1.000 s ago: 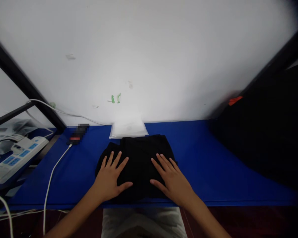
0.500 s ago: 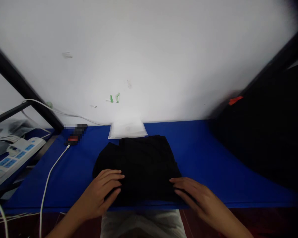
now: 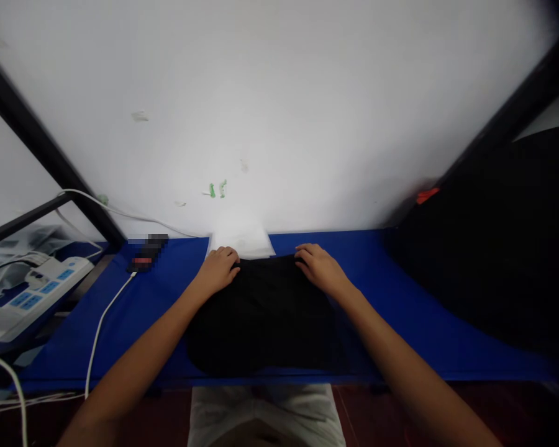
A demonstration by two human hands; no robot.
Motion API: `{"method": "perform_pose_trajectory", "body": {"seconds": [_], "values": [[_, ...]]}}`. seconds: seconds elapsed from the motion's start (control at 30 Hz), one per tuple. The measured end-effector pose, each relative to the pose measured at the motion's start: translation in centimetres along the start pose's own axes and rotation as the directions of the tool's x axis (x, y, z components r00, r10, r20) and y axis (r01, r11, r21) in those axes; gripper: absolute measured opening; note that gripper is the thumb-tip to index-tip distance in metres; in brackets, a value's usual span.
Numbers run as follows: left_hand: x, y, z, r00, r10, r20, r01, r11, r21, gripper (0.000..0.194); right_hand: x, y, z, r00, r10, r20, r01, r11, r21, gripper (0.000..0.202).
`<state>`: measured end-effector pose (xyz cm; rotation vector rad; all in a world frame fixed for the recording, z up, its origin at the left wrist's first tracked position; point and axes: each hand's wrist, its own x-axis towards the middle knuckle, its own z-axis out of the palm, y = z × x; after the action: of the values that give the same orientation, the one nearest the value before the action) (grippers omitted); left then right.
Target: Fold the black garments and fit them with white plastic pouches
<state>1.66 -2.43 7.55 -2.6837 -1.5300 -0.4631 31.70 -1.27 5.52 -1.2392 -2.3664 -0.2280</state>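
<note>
A folded black cloth [image 3: 265,316], possibly a garment, lies on the blue tabletop in front of me. My left hand [image 3: 218,270] is at its far left corner, fingers curled over the back edge and thumb on the near side. At the far right corner my right hand [image 3: 320,268] holds the same back edge between its bent fingers and thumb. Behind the cloth, against the wall, is a stack of clear plastic bags [image 3: 242,241], its left front corner partly covered by my left hand.
A blurred-out dark device [image 3: 149,253] with a white cable [image 3: 99,329] lies on the blue tabletop [image 3: 377,298] at left. A white power strip [image 3: 37,301] is beyond the left edge. A large black fabric mass [image 3: 498,248] fills the right side.
Both hands have moved away from me, from the cloth's near sides to its far corners. The cloth's outline has shifted, and its back edge now looks straighter.
</note>
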Motion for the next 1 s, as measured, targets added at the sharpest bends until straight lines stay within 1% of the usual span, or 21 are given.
{"method": "perform_pose_trajectory", "body": {"seconds": [0.1, 0.17, 0.2, 0.3, 0.33, 0.37, 0.4, 0.47, 0.5, 0.53, 0.57, 0.6, 0.63, 0.7, 0.77, 0.8, 0.87, 0.9, 0.93, 0.97, 1.0], "values": [[-1.5, 1.0, -0.9, 0.998, 0.039, -0.055, -0.041, 0.998, -0.047, 0.012, -1.5, -0.5, -1.5, 0.996, -0.024, -0.081, 0.029, 0.998, 0.063, 0.017], [-3.6, 2.3, -1.7, 0.986, 0.120, -0.118, -0.134, 0.984, -0.120, 0.012, -3.6, -1.0, -2.8, 0.988, -0.042, -0.148, 0.061, 0.990, 0.130, 0.016], [-4.8, 3.0, -2.0, 0.976, 0.172, -0.132, -0.192, 0.970, -0.152, 0.012, -4.9, -1.3, -3.3, 0.987, -0.051, -0.153, 0.076, 0.984, 0.161, 0.015], [-8.2, 4.7, -2.3, 0.953, 0.303, -0.026, -0.300, 0.924, -0.235, 0.010, -8.5, -2.1, -3.8, 0.994, -0.084, -0.070, 0.097, 0.972, 0.213, 0.013], [-8.9, 4.9, -2.2, 0.946, 0.325, 0.007, -0.311, 0.910, -0.273, 0.010, -9.4, -2.4, -3.7, 0.995, -0.097, -0.033, 0.102, 0.970, 0.219, 0.012], [-9.4, 4.7, -1.9, 0.948, 0.317, 0.009, -0.299, 0.905, -0.301, 0.010, -10.1, -2.6, -3.6, 0.994, -0.107, -0.006, 0.105, 0.969, 0.223, 0.011], [-9.6, 4.1, -1.6, 0.963, 0.269, -0.022, -0.262, 0.914, -0.310, 0.011, -10.4, -2.8, -3.4, 0.994, -0.109, 0.008, 0.105, 0.969, 0.225, 0.010], [-9.4, 2.1, -0.7, 0.987, 0.057, -0.150, -0.096, 0.960, -0.263, 0.015, -10.4, -3.3, -3.2, 0.995, -0.103, -0.008, 0.102, 0.967, 0.234, 0.010], [-9.0, 0.9, -0.3, 0.972, -0.079, -0.222, 0.029, 0.975, -0.218, 0.018, -10.1, -3.6, -3.1, 0.995, -0.097, -0.030, 0.101, 0.966, 0.239, 0.010], [-8.6, -0.3, 0.0, 0.948, -0.194, -0.254, 0.153, 0.973, -0.173, 0.024, -9.6, -3.8, -3.1, 0.994, -0.093, -0.049, 0.102, 0.964, 0.244, 0.010], [-8.3, -1.5, 0.2, 0.925, -0.277, -0.260, 0.247, 0.958, -0.143, 0.029, -9.1, -4.1, -3.1, 0.993, -0.097, -0.062, 0.109, 0.962, 0.250, 0.011], [-8.0, -2.3, 0.3, 0.915, -0.318, -0.248, 0.293, 0.947, -0.133, 0.030, -8.6, -4.4, -3.0, 0.992, -0.105, -0.066, 0.119, 0.960, 0.254, 0.011], [-8.0, -2.9, 0.2, 0.916, -0.322, -0.237, 0.295, 0.945, -0.143, 0.026, -8.1, -4.7, -3.0, 0.991, -0.115, -0.064, 0.128, 0.958, 0.257, 0.011], [-8.3, -3.0, -0.6, 0.940, -0.244, -0.241, 0.192, 0.957, -0.219, 0.012, -7.5, -5.1, -2.7, 0.990, -0.133, -0.044, 0.140, 0.954, 0.264, 0.013], [-9.3, -2.0, -1.8, 0.966, -0.104, -0.238, 0.025, 0.950, -0.312, 0.009, -7.3, -5.3, -2.4, 0.991, -0.134, -0.015, 0.133, 0.952, 0.274, 0.014], [-9.9, -1.3, -2.4, 0.978, -0.026, -0.206, -0.049, 0.935, -0.352, 0.010, -7.3, -5.3, -2.1, 0.991, -0.133, 0.005, 0.127, 0.951, 0.281, 0.014], [-11.2, -0.2, -3.2, 0.989, 0.125, -0.078, -0.146, 0.895, -0.420, 0.010, -7.6, -5.3, -1.8, 0.991, -0.130, 0.039, 0.113, 0.951, 0.289, 0.015], [-11.7, 0.1, -3.3, 0.984, 0.176, -0.017, -0.165, 0.878, -0.448, 0.011, -7.8, -5.2, -1.6, 0.991, -0.127, 0.050, 0.107, 0.951, 0.291, 0.015], [-12.1, 0.3, -3.1, 0.980, 0.196, 0.025, -0.162, 0.868, -0.470, 0.013, -7.9, -5.1, -1.5, 0.991, -0.124, 0.058, 0.102, 0.950, 0.294, 0.016], [-12.5, 0.2, -2.8, 0.983, 0.176, 0.042, -0.135, 0.867, -0.480, 0.016, -8.0, -5.1, -1.4, 0.991, -0.120, 0.062, 0.097, 0.950, 0.295, 0.016], [-12.8, 0.0, -2.3, 0.992, 0.120, 0.036, -0.089, 0.875, -0.476, 0.017, -8.2, -5.1, -1.3, 0.992, -0.115, 0.062, 0.091, 0.951, 0.297, 0.017]]}}
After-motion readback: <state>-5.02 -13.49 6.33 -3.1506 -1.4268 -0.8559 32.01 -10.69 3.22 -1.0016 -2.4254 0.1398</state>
